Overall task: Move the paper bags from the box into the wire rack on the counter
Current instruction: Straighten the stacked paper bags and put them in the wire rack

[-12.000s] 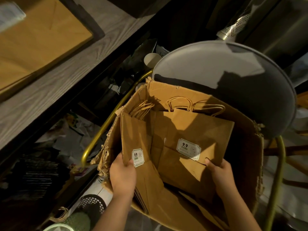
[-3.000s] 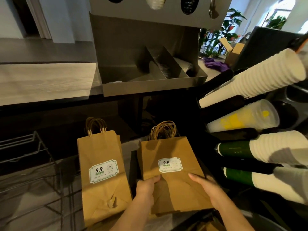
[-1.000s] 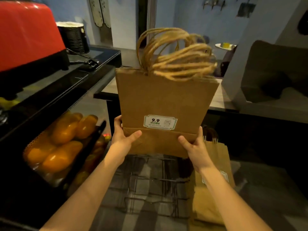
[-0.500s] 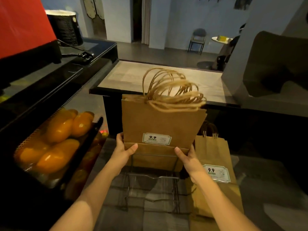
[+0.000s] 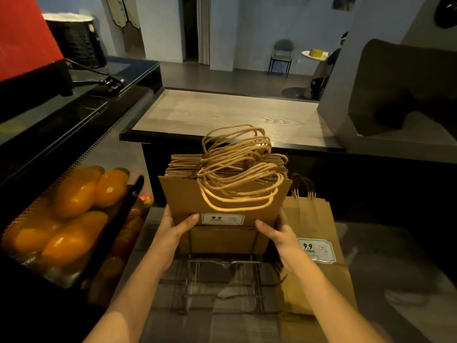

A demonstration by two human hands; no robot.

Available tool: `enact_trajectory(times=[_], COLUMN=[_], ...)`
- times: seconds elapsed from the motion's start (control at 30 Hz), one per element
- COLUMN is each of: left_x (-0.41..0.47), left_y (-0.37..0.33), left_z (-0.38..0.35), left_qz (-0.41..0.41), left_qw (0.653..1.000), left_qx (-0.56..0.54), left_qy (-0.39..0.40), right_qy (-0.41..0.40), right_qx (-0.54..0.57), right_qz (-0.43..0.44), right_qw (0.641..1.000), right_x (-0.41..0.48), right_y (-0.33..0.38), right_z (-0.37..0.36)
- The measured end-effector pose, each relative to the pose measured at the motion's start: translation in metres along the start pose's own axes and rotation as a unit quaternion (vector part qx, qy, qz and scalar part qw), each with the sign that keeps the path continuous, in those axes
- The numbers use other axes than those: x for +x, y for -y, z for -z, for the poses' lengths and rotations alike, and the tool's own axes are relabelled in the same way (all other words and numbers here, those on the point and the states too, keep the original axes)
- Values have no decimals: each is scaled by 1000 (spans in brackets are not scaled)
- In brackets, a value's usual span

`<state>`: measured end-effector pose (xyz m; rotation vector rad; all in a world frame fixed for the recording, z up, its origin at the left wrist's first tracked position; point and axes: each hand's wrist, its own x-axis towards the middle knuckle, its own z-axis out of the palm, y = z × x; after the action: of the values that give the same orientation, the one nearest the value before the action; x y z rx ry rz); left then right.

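Note:
A thick stack of flat brown paper bags with twisted paper handles and a white "9.9" label stands upright in the far slot of the wire rack on the counter. My left hand grips the stack's left side and my right hand grips its right side. The stack's lower part sits behind the rack's wires. A second stack of bags leans just right of the rack, partly behind my right forearm. The box is out of view.
A black display case with orange fruit stands close on the left. A raised wooden counter top runs behind the rack. A grey metal unit is at the right. A red machine stands far left.
Both hands have lowered the stack of bags from chest height down into the far slot of the wire rack. My view has tilted down toward the rack.

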<state>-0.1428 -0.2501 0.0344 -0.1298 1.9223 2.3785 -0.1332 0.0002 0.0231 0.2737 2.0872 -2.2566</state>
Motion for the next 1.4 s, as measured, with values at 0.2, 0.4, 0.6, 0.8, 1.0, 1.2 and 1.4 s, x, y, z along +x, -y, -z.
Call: enact_trajectory(times=[0.2, 0.4, 0.6, 0.8, 1.0, 1.2, 1.4], left_x=[-11, -59, -134, -138, -99, -69, -41], left_y=[-11, -13, 16, 43, 48, 58, 82], left_z=[-18, -60, -141, -203, -227, -234, -232], left_qz=[-55, -29, 48, 89, 67, 108, 197], left_qw=[993, 969, 984, 988, 964, 933, 945], left_qx=[57, -2, 73, 129, 257, 342, 261], left_qy=[-90, -246, -156, 0, 9, 27, -3], right_qy=[-17, -61, -84, -91, -87, -80, -94], right_qx=[-3, -27, 16, 44, 30, -29, 14], right_qz=[12, 36, 13, 13, -1, -58, -118], right_qw=[1000, 997, 996, 995, 996, 995, 988], right_x=[-20, -39, -65, -85, -92, -84, -69], right_y=[0, 1, 5, 6, 5, -4, -6], right_z=[28, 72, 120, 157, 174, 175, 160])
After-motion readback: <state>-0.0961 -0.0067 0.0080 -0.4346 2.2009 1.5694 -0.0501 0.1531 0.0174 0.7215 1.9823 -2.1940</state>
